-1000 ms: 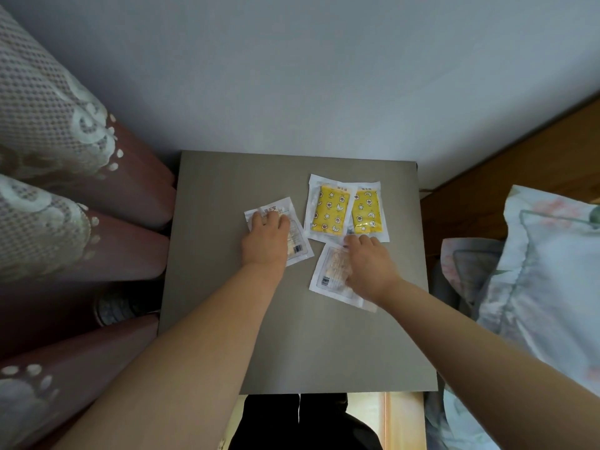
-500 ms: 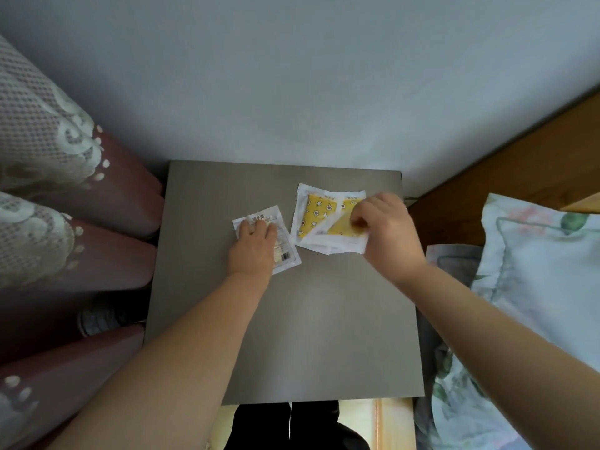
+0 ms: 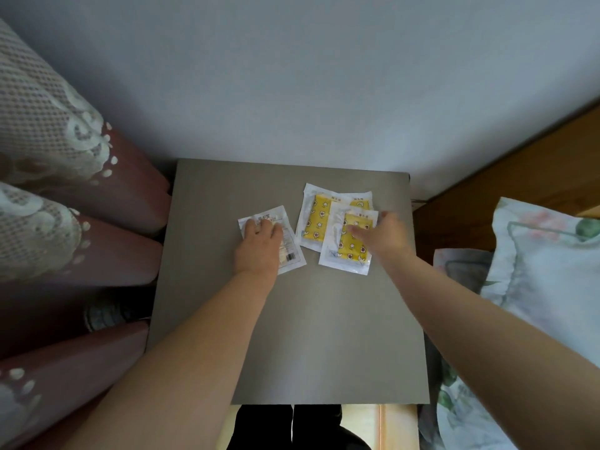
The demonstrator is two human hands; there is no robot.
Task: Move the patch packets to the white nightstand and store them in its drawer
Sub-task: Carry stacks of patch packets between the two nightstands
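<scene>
Head view looks straight down on a grey table [image 3: 292,336], and every place below is given from it. Beyond its far edge rises a pale wall [image 3: 292,76]. Along its left side hang folds of curtain [image 3: 65,222], dark red with lace. Off its right side lies a flowered pillow [image 3: 545,271].

All the patch packets lie on the far half of the table. A white nightstand and its drawer are not in sight, so I judge the task barely begun, with the packets being gathered into one pile.

Right of the table's middle, a front yellow packet [image 3: 349,251] overlaps a rear yellow packet [image 3: 316,222]. Left of the middle, apart from them, lies a white packet [image 3: 289,254].

The left hand [image 3: 259,245] rests flat on the white packet, fingers pressing and gripping nothing. The right hand [image 3: 386,235], somewhat blurred, stretches its fingers over the front yellow packet, touching but not curled round it.

To do this step well, I would slide the white packet right until it overlaps the yellow ones, square the edges, then pinch the whole pile at one side, since slick film wrappers likely slip apart
</scene>
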